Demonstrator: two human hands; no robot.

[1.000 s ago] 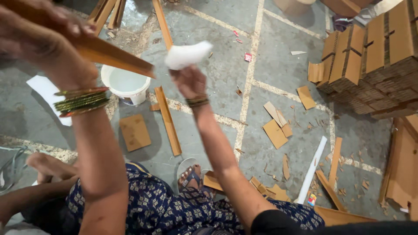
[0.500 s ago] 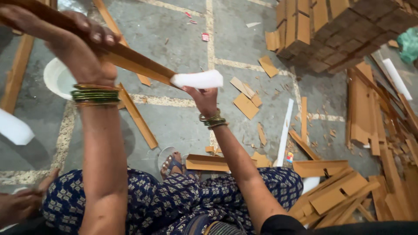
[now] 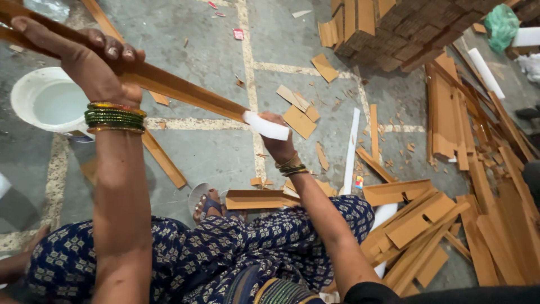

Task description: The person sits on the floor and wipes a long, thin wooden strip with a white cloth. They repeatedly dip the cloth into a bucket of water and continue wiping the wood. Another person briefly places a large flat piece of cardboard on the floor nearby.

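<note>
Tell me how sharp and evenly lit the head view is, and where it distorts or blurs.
Head view: soft, even light with weak shadows under the strip and bucket; no harsh glare. The left hand and right hand are fairly sharp. The wide lens bends floor lines and stretches the forearms at the edges. The stacked boards at the top look slightly soft.

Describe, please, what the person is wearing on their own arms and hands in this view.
Both forearms are bare, with no gloves. The left hand has a stack of bangles at the wrist: mostly green, edged by gold and orange ones. The right hand has a thinner set of gold and dark bangles at its wrist. A black sleeve edge shows at the right upper arm.
</note>
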